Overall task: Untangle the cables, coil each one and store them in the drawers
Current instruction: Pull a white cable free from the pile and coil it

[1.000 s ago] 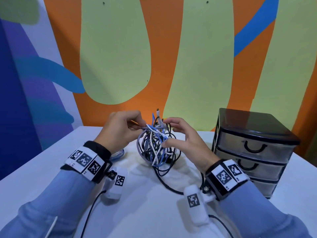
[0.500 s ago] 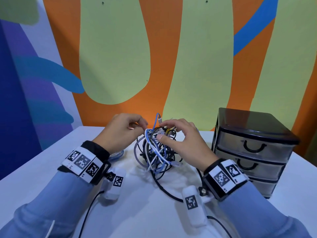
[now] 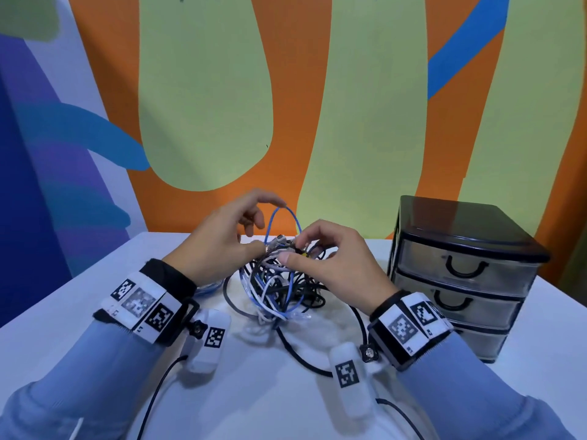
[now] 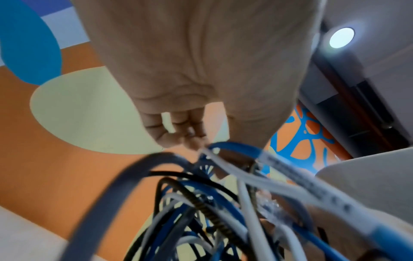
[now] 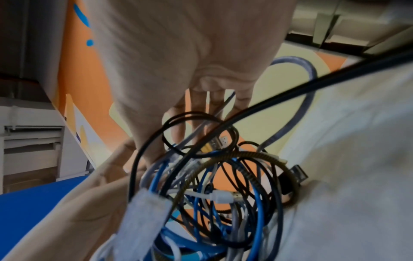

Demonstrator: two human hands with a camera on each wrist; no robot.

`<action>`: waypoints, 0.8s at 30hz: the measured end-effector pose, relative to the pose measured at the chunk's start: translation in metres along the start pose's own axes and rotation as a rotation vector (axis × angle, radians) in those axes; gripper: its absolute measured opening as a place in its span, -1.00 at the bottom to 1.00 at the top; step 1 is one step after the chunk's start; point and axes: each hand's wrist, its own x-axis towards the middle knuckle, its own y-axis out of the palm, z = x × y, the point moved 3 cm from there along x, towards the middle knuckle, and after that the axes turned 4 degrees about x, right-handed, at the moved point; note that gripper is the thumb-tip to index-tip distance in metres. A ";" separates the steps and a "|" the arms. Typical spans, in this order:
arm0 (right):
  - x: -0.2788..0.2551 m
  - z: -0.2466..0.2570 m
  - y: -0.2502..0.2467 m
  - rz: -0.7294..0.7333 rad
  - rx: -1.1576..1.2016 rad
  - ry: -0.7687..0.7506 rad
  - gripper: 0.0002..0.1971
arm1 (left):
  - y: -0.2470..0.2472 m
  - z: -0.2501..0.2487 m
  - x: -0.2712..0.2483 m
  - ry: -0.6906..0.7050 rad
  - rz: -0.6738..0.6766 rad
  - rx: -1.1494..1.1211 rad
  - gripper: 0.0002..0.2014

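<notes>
A tangle of blue, white, grey and black cables (image 3: 279,290) lies mid-table between my hands. My left hand (image 3: 258,236) is at its upper left: the thumb touches a braided plug (image 3: 271,247) and the index finger is raised over a tall blue loop (image 3: 283,214). My right hand (image 3: 293,251) pinches a cable at the top of the tangle, beside a yellow-and-black plug (image 3: 304,253). In the left wrist view my left hand (image 4: 178,134) curls above the tangle (image 4: 212,203). The right wrist view shows my right hand (image 5: 201,109) reaching into the tangle (image 5: 223,185).
A black three-drawer unit (image 3: 460,274) stands at the right with all drawers closed. A coiled blue cable (image 3: 208,285) lies behind my left wrist. One thick black cable (image 3: 301,360) trails from the tangle toward me over the white table (image 3: 79,306).
The bundle has sunk from between my hands onto the table. A blue loop now stands up taller, my left index finger has lifted over it, and my right hand has shifted its pinch onto the top.
</notes>
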 end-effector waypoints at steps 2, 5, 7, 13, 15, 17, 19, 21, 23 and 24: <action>0.000 0.001 -0.001 -0.017 -0.005 -0.010 -0.61 | 0.000 -0.007 -0.001 0.043 0.010 -0.057 -0.66; -0.002 0.003 -0.003 0.001 0.035 -0.015 -0.51 | 0.005 -0.013 -0.003 0.063 0.005 -0.024 -0.92; -0.003 0.004 -0.001 0.042 0.042 -0.006 -0.46 | 0.006 -0.009 -0.002 0.046 -0.024 0.028 -0.97; 0.003 -0.003 -0.005 -0.024 0.206 0.201 -0.84 | -0.007 0.005 0.000 -0.173 0.047 0.012 -0.90; 0.001 -0.006 -0.003 0.019 0.144 0.294 -0.83 | -0.008 0.004 -0.001 -0.203 0.109 -0.084 -0.93; -0.001 -0.005 -0.001 0.055 0.126 0.330 -0.86 | -0.011 0.004 -0.003 -0.211 0.170 -0.137 -0.96; 0.000 -0.003 0.001 0.058 0.133 0.334 -0.86 | -0.013 0.003 -0.005 -0.212 0.241 -0.151 -0.98; 0.000 -0.002 0.002 0.075 0.146 0.335 -0.90 | -0.014 0.003 -0.007 -0.219 0.304 -0.161 -0.98; -0.001 -0.002 0.004 0.102 0.145 0.332 -0.92 | -0.014 0.004 -0.008 -0.224 0.336 -0.170 -0.97; -0.002 -0.002 0.005 0.116 0.147 0.331 -0.92 | -0.013 0.005 -0.008 -0.227 0.338 -0.178 -0.95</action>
